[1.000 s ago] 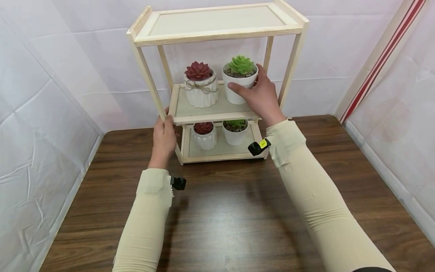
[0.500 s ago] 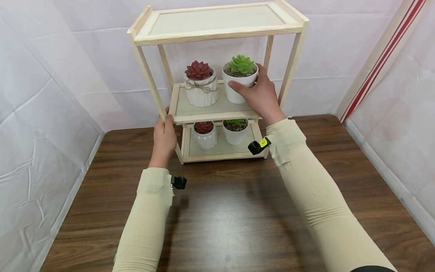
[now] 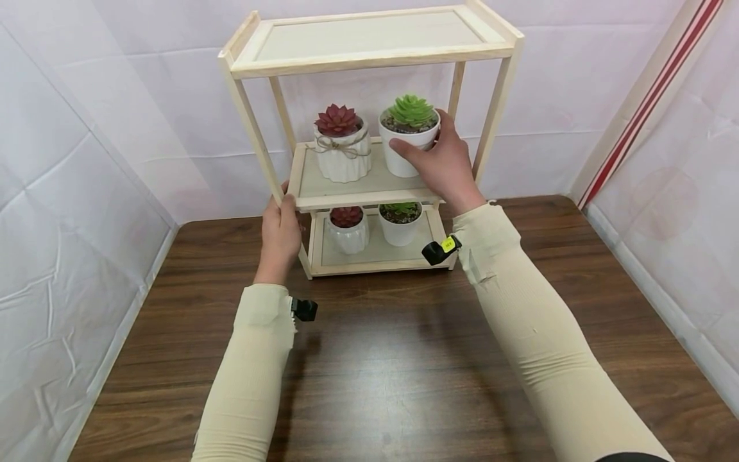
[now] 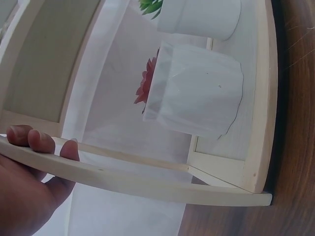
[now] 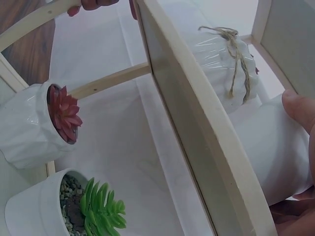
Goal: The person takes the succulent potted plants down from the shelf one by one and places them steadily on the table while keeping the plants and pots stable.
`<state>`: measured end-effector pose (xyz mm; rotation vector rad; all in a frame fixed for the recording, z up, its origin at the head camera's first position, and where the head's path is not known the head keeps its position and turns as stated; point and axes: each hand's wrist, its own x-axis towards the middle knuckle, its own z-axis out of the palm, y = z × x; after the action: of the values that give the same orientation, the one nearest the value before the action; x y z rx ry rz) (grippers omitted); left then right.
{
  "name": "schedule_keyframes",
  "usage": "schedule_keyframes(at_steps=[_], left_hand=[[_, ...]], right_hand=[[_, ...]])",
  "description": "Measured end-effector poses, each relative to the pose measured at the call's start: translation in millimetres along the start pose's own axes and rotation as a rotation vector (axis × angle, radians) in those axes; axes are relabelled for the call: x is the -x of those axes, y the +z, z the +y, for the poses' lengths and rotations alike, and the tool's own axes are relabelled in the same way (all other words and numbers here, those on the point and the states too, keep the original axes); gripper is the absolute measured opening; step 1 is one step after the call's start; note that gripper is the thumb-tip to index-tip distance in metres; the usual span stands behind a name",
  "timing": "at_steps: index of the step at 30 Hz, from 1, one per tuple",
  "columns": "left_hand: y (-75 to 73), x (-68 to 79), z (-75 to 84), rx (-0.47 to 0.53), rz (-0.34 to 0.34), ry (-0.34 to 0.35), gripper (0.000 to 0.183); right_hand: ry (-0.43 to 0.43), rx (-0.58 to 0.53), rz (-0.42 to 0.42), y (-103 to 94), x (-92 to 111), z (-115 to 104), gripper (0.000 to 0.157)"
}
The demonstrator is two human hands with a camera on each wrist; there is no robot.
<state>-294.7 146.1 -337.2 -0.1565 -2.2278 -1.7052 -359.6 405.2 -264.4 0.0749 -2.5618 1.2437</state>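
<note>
My right hand (image 3: 447, 167) grips a white pot with a green succulent (image 3: 398, 154) on the middle tier of a pale wooden shelf rack (image 3: 369, 62). In the right wrist view, the thumb lies along the white pot's side and the fingers pass behind it. Left of it stands a white ribbed pot with a red succulent (image 3: 343, 163), tied with twine. My left hand (image 3: 280, 236) holds the rack's front left post (image 4: 142, 184) at middle-tier height, with the fingers curled round it in the left wrist view.
On the bottom tier stand a smaller white pot with a red succulent (image 3: 349, 236) and another with a green succulent (image 3: 399, 231). The rack stands near the back of a dark wooden table (image 3: 369, 359), before white cloth walls (image 3: 173, 83). A red-striped strip (image 3: 641, 109) runs down the right corner.
</note>
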Motion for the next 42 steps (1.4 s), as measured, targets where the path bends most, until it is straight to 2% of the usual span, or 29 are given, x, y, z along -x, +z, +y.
schedule_keyframes(at_steps=[12, 19, 34, 37, 42], left_hand=[[0.8, -0.1, -0.2, 0.002, 0.015, 0.016, 0.044], [1.1, 0.1, -1.3, -0.021, 0.012, 0.002, 0.045], [1.0, 1.2, 0.5, 0.000, 0.006, 0.001, 0.044], [1.0, -0.1, -1.4, -0.008, 0.006, -0.003, 0.045], [1.9, -7.7, -17.1, -0.005, 0.015, -0.014, 0.044]], right_hand=[[-0.007, -0.005, -0.002, -4.2, 4, -2, 0.098], [-0.011, 0.004, -0.005, -6.3, 6, -3, 0.100], [-0.015, 0.029, -0.011, -11.5, 15, -9, 0.103], [-0.017, 0.031, -0.014, -12.9, 18, -10, 0.102], [-0.029, 0.037, -0.018, -13.7, 22, -11, 0.101]])
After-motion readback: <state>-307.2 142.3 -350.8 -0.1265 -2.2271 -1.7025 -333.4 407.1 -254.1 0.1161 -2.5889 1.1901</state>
